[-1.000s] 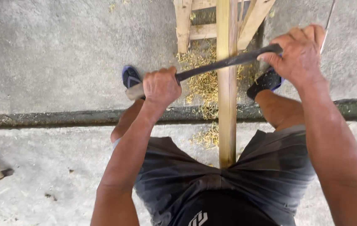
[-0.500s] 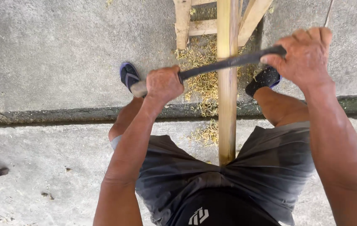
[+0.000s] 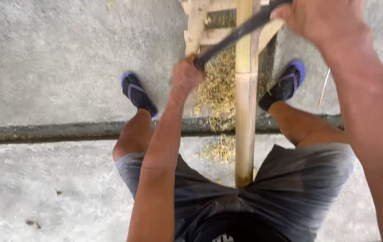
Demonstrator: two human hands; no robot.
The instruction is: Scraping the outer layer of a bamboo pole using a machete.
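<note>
2 hands grip a dark blade (image 3: 238, 32) laid across the bamboo pole (image 3: 245, 103) at 12 o'clock: left hand (image 3: 186, 75) and right hand (image 3: 324, 20), fingers apparently wrapped tight; shavings (image 3: 218, 85) litter the floor.

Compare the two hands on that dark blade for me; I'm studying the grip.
The left hand sits lower in the picture, left of the bamboo pole, and looks small and far; the right hand is higher, right of the pole, close to the camera and cut off by the top edge. The dark blade slants up from the left hand to the right. Both are bare and closed around it.
</note>
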